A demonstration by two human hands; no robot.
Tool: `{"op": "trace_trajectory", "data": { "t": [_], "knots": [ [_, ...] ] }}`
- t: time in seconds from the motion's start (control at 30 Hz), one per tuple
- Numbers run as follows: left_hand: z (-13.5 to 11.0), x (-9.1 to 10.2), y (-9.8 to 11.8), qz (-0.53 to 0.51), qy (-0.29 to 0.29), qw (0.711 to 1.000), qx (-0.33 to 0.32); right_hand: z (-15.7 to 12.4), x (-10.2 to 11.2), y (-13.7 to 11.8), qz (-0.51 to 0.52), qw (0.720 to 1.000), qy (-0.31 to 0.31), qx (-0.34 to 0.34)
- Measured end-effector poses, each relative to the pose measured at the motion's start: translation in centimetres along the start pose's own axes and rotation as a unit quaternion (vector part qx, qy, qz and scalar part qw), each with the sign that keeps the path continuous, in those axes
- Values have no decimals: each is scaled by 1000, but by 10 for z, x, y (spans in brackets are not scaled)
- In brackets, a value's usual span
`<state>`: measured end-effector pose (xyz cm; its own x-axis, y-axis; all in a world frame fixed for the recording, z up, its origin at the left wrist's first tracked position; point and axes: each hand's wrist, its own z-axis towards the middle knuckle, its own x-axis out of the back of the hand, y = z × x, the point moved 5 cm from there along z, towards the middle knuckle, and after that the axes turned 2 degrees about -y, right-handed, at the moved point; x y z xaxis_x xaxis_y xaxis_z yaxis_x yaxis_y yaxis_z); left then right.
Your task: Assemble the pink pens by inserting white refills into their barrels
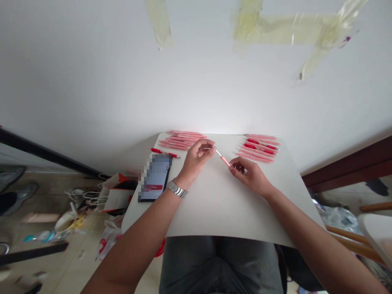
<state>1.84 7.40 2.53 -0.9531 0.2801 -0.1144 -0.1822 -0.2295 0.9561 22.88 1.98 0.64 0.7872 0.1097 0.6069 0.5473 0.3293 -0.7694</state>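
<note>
A pink pen (224, 159) is held over the middle of a white table (220, 204). My right hand (249, 174) pinches its pink barrel. My left hand (196, 159), with a metal watch on the wrist, pinches the thin refill end sticking out of the pen's far tip. Both hands hover just above the tabletop. A row of pink pens (182, 141) lies at the table's far left. Another row of pink and red pens (260, 148) lies at the far right. One red pen (164, 153) lies alone beside the left row.
A phone (155, 178) lies on the table's left side. A white wall with taped patches rises behind the table. Paper bags (114, 196), a plastic bag and clutter sit on the floor at left. Wooden furniture (346, 171) and a white chair stand at right.
</note>
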Motion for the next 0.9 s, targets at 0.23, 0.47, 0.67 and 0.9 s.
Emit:
{"op": "trace_trajectory", "data": {
  "t": [0.23,0.47,0.67,0.9],
  "knots": [
    [0,1,-1,4,-6,1000,-7,0,0,-1,3,1000,-1,2],
    [0,1,0,3,-3,1000,4,0,0,0,4,1000,1,5],
    [0,2,2,0,0,1000,10,0,1,-1,5,1000,8,8],
    [1,1,0,0,-6,1000,17,0,1,1,10,1000,14,13]
  ]
}}
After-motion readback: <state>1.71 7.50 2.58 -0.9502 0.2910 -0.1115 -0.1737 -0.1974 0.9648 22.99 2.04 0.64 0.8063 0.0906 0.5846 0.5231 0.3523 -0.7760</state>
